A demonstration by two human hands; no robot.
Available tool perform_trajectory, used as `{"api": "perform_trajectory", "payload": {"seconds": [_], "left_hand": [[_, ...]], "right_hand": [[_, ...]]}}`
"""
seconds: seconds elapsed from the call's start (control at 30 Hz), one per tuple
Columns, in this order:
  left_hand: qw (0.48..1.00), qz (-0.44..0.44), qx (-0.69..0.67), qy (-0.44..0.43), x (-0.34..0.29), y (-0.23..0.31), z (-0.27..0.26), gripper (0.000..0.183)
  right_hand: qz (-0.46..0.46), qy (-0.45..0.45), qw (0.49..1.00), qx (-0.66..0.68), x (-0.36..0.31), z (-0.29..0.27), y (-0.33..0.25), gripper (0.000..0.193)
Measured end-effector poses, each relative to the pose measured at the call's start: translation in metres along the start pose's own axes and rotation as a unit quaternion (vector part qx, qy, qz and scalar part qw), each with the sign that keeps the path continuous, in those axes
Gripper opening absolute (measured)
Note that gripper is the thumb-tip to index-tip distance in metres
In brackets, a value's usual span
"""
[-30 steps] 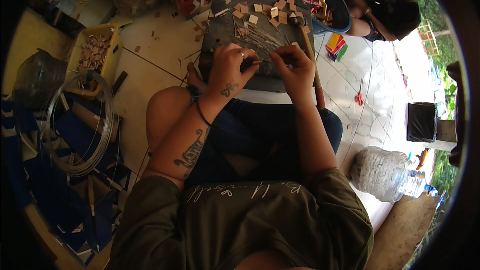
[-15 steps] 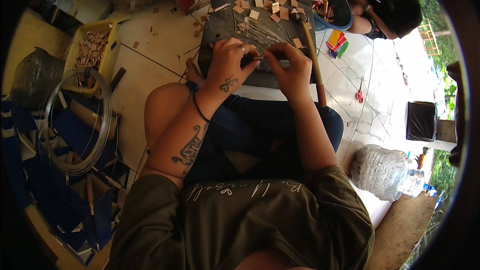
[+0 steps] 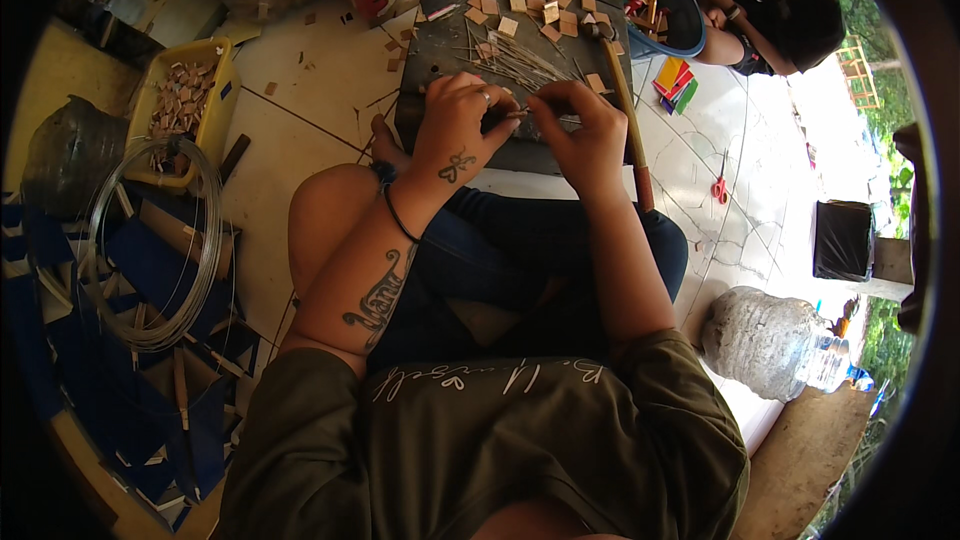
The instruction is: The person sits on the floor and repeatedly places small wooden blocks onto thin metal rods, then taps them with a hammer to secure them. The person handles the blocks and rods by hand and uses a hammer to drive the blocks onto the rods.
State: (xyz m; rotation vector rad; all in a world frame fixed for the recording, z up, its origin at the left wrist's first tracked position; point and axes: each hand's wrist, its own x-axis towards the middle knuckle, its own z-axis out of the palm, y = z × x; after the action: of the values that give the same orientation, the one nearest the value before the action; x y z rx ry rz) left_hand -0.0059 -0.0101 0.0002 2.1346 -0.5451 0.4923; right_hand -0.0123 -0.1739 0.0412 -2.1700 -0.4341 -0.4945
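Observation:
Over the near edge of a dark low work board (image 3: 440,45), my two hands meet fingertip to fingertip. My left hand (image 3: 462,115) is closed in a pinch, and my right hand (image 3: 583,130) pinches just beside it. Between them is something thin and small, mostly covered by the fingers; I cannot make out its kind. Just beyond the fingertips lies a loose bundle of thin straight wire pieces (image 3: 515,65). Small square wooden chips (image 3: 517,3) are scattered at the far part of the board. Along its right edge rests a hammer (image 3: 622,90) with a wooden handle.
A yellow tub (image 3: 225,90) of wooden chips and a wire coil (image 3: 100,240) are at left. A blue basin (image 3: 690,25) holds scraps beyond the board, near another person (image 3: 790,25). Red scissors (image 3: 719,190) and a large plastic jug (image 3: 755,335) lie on the right.
My right hand has shifted very slightly at the pinch, while my left stays in place. The other person's arm at the upper right has moved.

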Motion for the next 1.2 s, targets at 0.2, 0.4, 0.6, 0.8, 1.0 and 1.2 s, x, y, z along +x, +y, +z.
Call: {"api": "perform_trajectory", "payload": {"seconds": [0.2, 0.4, 0.6, 0.8, 1.0, 1.2], "left_hand": [[1.0, 0.01, 0.005, 0.011, -0.0001, -0.0007, 0.0007, 0.014], [1.0, 0.003, -0.006, 0.0, 0.0, -0.0011, 0.0007, 0.014], [1.0, 0.002, -0.02, 0.01, 0.0002, -0.0006, 0.0007, 0.012], [0.99, -0.009, -0.141, 0.011, 0.0046, -0.0017, 0.0051, 0.011], [0.997, 0.01, -0.072, 0.007, 0.0027, -0.0032, 0.006, 0.01], [0.996, -0.03, -0.08, -0.016, 0.0016, -0.0004, 0.0034, 0.016]], "right_hand": [[0.016, -0.021, 1.0, -0.007, 0.0008, -0.0019, -0.0004, 0.011], [0.002, -0.014, 1.0, 0.008, 0.0009, -0.0011, 0.0003, 0.009], [-0.029, -0.042, 0.998, -0.025, 0.0036, -0.0003, 0.0009, 0.011], [-0.022, -0.051, 0.998, -0.022, 0.0059, -0.0007, 0.0006, 0.012], [0.039, 0.007, 0.999, 0.025, 0.0052, -0.0003, 0.0028, 0.01], [0.027, -0.005, 0.999, 0.028, 0.0049, -0.0027, 0.0034, 0.01]]}}
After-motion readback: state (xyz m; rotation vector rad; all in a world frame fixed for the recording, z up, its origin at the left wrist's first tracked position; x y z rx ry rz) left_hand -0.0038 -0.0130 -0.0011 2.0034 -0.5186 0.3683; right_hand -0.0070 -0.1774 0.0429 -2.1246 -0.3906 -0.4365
